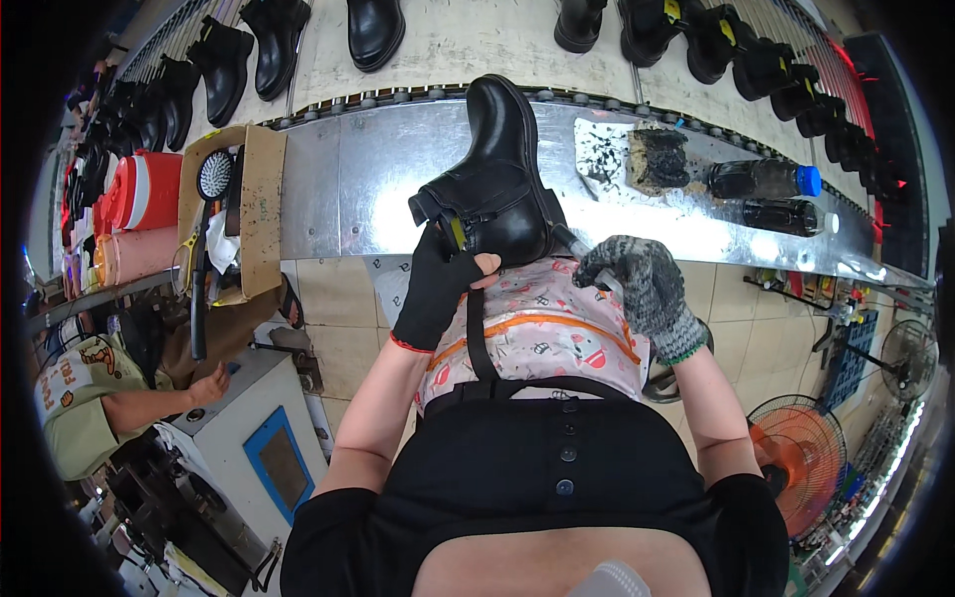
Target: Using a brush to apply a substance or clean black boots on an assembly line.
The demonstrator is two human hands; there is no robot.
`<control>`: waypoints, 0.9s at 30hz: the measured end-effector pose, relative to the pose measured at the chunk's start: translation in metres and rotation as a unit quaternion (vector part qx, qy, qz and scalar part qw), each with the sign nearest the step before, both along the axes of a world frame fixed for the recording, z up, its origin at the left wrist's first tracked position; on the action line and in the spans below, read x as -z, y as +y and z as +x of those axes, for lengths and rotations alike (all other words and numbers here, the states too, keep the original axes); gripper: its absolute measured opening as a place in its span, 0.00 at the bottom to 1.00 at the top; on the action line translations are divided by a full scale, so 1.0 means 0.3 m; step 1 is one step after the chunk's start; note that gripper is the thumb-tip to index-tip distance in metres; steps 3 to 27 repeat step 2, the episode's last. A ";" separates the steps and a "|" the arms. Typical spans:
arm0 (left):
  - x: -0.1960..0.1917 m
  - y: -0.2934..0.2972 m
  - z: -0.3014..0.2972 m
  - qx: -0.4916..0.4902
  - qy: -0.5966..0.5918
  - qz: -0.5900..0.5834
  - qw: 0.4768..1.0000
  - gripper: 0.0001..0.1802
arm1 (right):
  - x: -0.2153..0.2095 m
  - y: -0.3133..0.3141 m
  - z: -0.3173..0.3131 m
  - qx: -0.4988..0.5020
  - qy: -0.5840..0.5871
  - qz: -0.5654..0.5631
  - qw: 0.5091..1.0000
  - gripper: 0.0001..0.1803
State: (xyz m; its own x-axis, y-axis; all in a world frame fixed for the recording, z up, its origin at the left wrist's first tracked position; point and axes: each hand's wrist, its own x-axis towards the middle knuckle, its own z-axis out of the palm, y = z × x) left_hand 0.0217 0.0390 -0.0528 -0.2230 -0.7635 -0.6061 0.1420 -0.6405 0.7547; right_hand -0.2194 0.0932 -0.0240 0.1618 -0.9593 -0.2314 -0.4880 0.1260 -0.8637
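Note:
A black leather ankle boot [502, 149] lies over the near edge of the metal bench, toe pointing away from me and sole turned to the right. My left hand [438, 289], in a black glove with bare fingertips, is closed on the boot's shaft opening. A yellow-green tag [458, 231] shows beside those fingers. In a grey knitted glove, my right hand [642, 284] pinches a slim brush-like tool [569, 240]. Its far end meets the boot near the heel edge; the exact tip is hard to make out.
Right of the boot are a black-stained sponge block [659, 159], a blotched white cloth [602, 157] and two dark bottles [751, 179]. A cardboard box [261, 214] with a hairbrush [214, 177] stands left. Beyond runs a conveyor [477, 40] carrying boots. Another person's hand [209, 385] is at lower left.

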 end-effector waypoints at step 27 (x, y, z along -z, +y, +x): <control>0.002 -0.001 -0.007 0.007 -0.001 -0.010 1.000 0.25 | -0.019 0.010 -0.010 -0.013 0.017 -0.033 0.999 0.26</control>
